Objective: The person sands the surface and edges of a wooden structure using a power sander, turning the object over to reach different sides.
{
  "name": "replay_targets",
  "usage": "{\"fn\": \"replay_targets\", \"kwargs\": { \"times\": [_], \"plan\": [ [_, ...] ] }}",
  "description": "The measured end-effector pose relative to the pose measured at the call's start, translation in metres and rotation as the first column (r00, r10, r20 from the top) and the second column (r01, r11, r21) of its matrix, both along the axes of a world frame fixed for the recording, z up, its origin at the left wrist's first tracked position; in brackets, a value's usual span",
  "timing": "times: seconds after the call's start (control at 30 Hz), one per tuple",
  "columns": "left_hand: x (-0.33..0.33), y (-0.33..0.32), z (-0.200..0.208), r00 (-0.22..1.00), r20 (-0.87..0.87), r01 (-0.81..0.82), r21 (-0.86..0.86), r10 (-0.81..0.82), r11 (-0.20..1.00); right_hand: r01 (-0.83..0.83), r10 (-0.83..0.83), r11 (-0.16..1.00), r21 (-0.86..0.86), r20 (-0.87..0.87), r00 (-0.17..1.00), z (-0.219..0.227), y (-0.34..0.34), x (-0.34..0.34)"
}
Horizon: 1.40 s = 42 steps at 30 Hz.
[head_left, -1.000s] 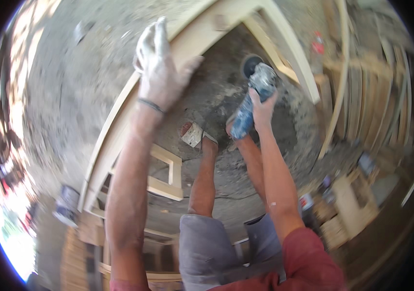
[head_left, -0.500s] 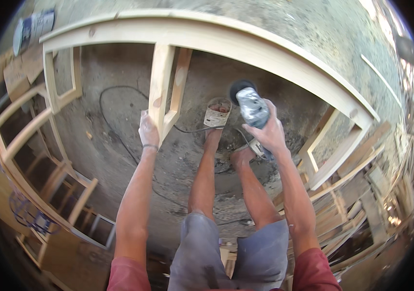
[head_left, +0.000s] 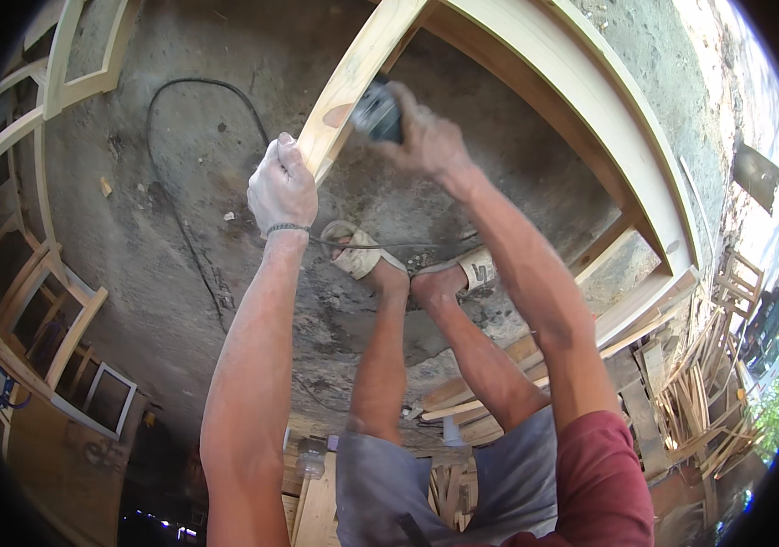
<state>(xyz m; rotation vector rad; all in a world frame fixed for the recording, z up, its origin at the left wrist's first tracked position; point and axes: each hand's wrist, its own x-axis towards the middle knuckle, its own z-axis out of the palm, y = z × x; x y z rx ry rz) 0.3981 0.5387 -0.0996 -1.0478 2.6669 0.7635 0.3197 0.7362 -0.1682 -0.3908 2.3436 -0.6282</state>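
A pale wooden leg (head_left: 353,87) of a long furniture frame slants down toward me. My left hand (head_left: 283,187), dusted white, is closed around the leg's lower end. In my right hand (head_left: 430,137) is an angle grinder (head_left: 378,114) with a dusty grey body, somewhat blurred. Its head is at the right side of the leg, near a knot; the disc is hidden, so I cannot tell whether it touches the wood. The frame's long rail (head_left: 581,73) runs off to the right, past my right arm.
A black cable (head_left: 154,137) loops over the concrete floor and passes by my feet in slippers (head_left: 353,251). Curved wooden chair parts (head_left: 20,146) stand at the left. Scrap wood strips (head_left: 681,401) lie piled at the right. Beside my knee is a clear jar (head_left: 311,458).
My right hand has brought the grinder left and up to the leg. My view has shifted, so the frame appears higher and turned. My left hand keeps its hold on the leg.
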Motion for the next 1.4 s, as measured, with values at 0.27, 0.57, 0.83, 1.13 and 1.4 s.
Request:
{"fn": "replay_targets", "kwargs": {
  "times": [0.27,0.57,0.83,1.13,1.4],
  "plan": [
    [0.001,-0.002,0.0,1.0,0.007,0.018,0.002,-0.018,1.0,0.089,-0.073,0.989,0.121,-0.134,0.988,-0.005,0.024,-0.054],
    [0.002,-0.001,-0.003,1.0,-0.008,0.018,0.016,-0.018,1.0,-0.197,0.197,0.98,0.033,0.01,0.98,0.004,-0.02,0.035],
    [0.003,-0.004,-0.004,1.0,-0.024,0.014,0.007,-0.014,1.0,-0.056,0.06,0.996,0.062,-0.063,0.996,0.009,-0.024,0.023],
    [0.004,-0.002,-0.004,0.983,-0.137,0.114,-0.066,-0.122,0.991,-0.167,0.166,0.983,0.074,0.024,0.986,0.003,-0.044,0.047],
    [0.006,-0.007,0.0,0.993,-0.081,0.089,-0.006,-0.089,0.996,-0.136,0.138,0.988,0.075,-0.014,0.99,0.009,-0.04,0.039]
  ]
}}
